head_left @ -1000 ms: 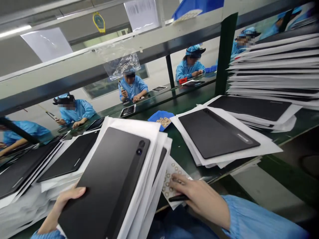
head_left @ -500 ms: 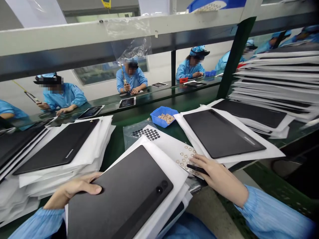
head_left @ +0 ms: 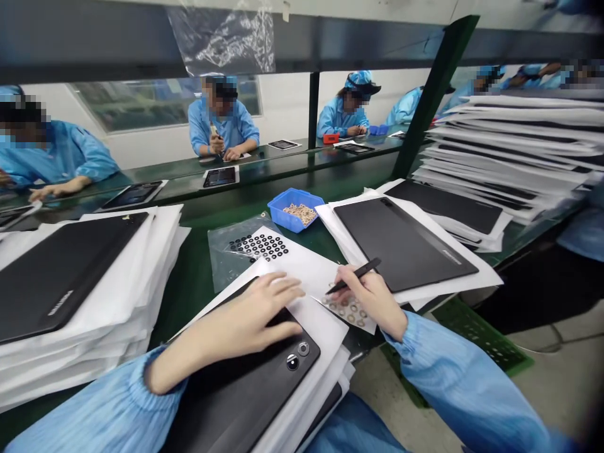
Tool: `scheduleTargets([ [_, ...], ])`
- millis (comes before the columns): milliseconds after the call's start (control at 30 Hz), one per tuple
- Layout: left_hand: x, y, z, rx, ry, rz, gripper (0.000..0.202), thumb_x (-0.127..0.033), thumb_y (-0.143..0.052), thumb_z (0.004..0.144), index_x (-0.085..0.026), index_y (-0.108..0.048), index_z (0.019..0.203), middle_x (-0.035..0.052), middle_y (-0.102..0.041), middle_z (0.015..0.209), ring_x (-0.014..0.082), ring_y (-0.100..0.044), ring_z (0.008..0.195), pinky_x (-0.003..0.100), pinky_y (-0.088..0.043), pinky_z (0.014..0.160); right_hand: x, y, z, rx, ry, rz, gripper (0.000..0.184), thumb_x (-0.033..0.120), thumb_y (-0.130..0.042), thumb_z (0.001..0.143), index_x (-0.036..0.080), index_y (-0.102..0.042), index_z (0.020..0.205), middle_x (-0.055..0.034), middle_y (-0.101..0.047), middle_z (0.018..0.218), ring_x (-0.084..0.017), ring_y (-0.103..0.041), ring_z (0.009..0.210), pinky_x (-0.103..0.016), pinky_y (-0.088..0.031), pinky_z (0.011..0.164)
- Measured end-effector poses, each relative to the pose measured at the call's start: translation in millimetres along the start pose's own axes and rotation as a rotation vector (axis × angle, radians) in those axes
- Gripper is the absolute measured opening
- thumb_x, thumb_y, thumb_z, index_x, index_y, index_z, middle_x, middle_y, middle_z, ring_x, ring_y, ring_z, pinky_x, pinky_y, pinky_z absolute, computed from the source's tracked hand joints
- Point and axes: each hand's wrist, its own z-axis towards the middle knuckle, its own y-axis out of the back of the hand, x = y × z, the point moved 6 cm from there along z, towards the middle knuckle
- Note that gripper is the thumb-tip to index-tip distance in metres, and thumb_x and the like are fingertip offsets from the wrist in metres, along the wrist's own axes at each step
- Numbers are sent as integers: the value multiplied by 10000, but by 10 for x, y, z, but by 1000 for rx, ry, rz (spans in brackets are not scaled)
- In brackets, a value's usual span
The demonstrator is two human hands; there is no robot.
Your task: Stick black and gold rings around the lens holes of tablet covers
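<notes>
My left hand [head_left: 240, 318] spreads its fingers over a dark tablet [head_left: 231, 402], which lies back side up with two camera lenses near its right corner. White foam sheets and more tablets are stacked beneath it. Between the fingers of my right hand [head_left: 377, 299] are slim black tweezers [head_left: 361, 270], their fine tip pointing down left above a white sticker sheet [head_left: 314, 267]. Tan ring stickers [head_left: 352, 308] sit at the sheet's near end, partly under that hand. Black ring stickers [head_left: 271, 242] fill its far end.
A blue bin [head_left: 282, 217] of small tan pieces stands behind the sheet, near a clear plastic bag [head_left: 217, 251]. Tablet stacks rise at left [head_left: 80, 277] and far right [head_left: 509, 151]; another tablet [head_left: 406, 245] lies right. Several co-workers in blue sit across the bench.
My left hand has left the tablet's left edge and moved right across its back. My right hand has tilted the tweezers tip-down over the sheet. The view has shifted down and right.
</notes>
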Motion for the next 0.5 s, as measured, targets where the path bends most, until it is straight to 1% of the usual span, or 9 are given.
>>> scheduleTargets([
  [67, 7, -169, 17, 81, -19, -23, 451, -442, -498, 926, -262, -522, 1338, 66, -497, 1404, 307, -320, 1365, 456, -227, 1137, -43, 0, 33, 1, 34, -36, 420, 608, -568, 796, 189, -549, 777, -48, -689, 649, -216, -709, 633, -297, -570, 632],
  [133, 72, -251, -50, 127, 4, -8, 477, -462, -479, 931, -292, -475, 1377, 59, -436, 1456, 338, -263, 1394, 522, -200, 1134, -107, 14, 40, -21, 50, -34, 400, 588, -603, 782, 195, -534, 812, -42, -685, 675, -220, -712, 634, -311, -580, 640],
  [200, 126, -265, -127, 148, 25, 26, 493, -474, -459, 939, -313, -433, 1404, 46, -371, 1500, 353, -190, 1421, 572, -174, 1129, -171, 29, 32, -58, 59, -8, 400, 587, -603, 784, 200, -521, 842, -39, -679, 680, -226, -710, 616, -330, -589, 626],
  [267, 139, -250, -166, 160, 20, 59, 487, -469, -443, 950, -320, -414, 1413, 39, -352, 1510, 354, -169, 1427, 602, -186, 1118, -214, 43, 18, -105, 74, -8, 392, 582, -588, 801, 202, -517, 860, -42, -676, 670, -237, -709, 603, -352, -593, 617],
  [367, 124, -228, -155, 167, -6, 101, 492, -474, -437, 953, -322, -397, 1419, 36, -355, 1508, 357, -193, 1420, 627, -227, 1096, -228, 44, 2, -137, 100, -58, 356, 554, -573, 831, 203, -518, 858, -47, -677, 650, -247, -709, 602, -374, -592, 626],
  [500, 129, -230, -135, 146, -34, 133, 500, -470, -448, 950, -307, -399, 1420, 55, -372, 1497, 366, -247, 1402, 631, -273, 1072, -215, 30, 27, -106, 117, -124, 326, 521, -574, 846, 198, -534, 826, -43, -675, 614, -240, -705, 586, -362, -576, 618],
])
